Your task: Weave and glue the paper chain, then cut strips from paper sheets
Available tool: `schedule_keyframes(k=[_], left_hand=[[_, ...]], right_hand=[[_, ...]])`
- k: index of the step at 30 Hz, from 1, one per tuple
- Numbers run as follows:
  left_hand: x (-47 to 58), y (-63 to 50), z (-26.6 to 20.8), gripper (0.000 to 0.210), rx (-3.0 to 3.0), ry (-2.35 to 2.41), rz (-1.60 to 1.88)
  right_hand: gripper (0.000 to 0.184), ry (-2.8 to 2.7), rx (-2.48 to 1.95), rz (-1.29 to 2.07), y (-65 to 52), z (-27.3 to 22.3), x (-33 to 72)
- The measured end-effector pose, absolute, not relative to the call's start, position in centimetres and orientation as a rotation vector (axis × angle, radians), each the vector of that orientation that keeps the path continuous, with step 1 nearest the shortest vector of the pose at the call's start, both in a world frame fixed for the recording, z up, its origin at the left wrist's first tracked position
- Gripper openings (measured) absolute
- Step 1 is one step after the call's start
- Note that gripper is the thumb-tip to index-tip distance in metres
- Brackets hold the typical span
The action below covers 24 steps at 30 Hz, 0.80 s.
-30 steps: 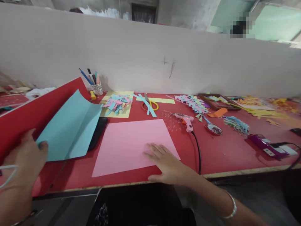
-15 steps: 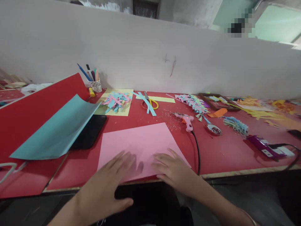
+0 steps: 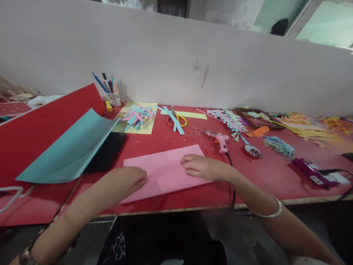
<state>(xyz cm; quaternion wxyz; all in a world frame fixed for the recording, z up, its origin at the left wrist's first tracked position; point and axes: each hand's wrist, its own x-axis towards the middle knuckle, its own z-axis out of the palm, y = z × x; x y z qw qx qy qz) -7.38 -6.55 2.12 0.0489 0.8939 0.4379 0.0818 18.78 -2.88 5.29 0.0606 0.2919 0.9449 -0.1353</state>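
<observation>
A sheet of pink paper (image 3: 162, 175) lies on the red tabletop in front of me, its near part apparently bent up and over towards the far edge. At the paper's left side, my left hand (image 3: 132, 177) has its fingers curled together on the sheet; the fingertips are partly hidden. My right hand (image 3: 202, 167) is closed on the right part of the paper, fingers bent and pressed together. Beyond the right hand is a pink glue gun (image 3: 220, 141) with a black cord.
Scissors (image 3: 182, 120) and blue strips lie behind the paper, beside a pile of cut strips (image 3: 139, 117). Blue paper (image 3: 68, 149) leans over a black device (image 3: 107, 152) at left. A spoon (image 3: 252, 151) and purple power strip (image 3: 314, 171) are at right.
Both hands have gone from flat and spread near the table edge to curled, farther forward on the paper. The sheet's near edge has come up away from the table edge; its far edge stays.
</observation>
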Motion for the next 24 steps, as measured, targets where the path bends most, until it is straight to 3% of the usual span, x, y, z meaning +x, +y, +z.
schedule_keyframes(k=[6,19,24], left_hand=[[-6.8,-3.6,1.6,0.029,2.841,1.541,-0.085],[-7.7,-2.7,0.7,0.036,2.527,1.726,0.210],[-8.9,-2.5,1.4,0.045,2.171,1.710,0.401]], right_hand=[[0.019,2.822,1.155,-0.168,1.1,2.8,17.3],[0.012,2.824,1.465,-0.285,0.5,2.4,16.9],[0.009,3.032,1.531,-0.182,-0.1,3.2,18.7]])
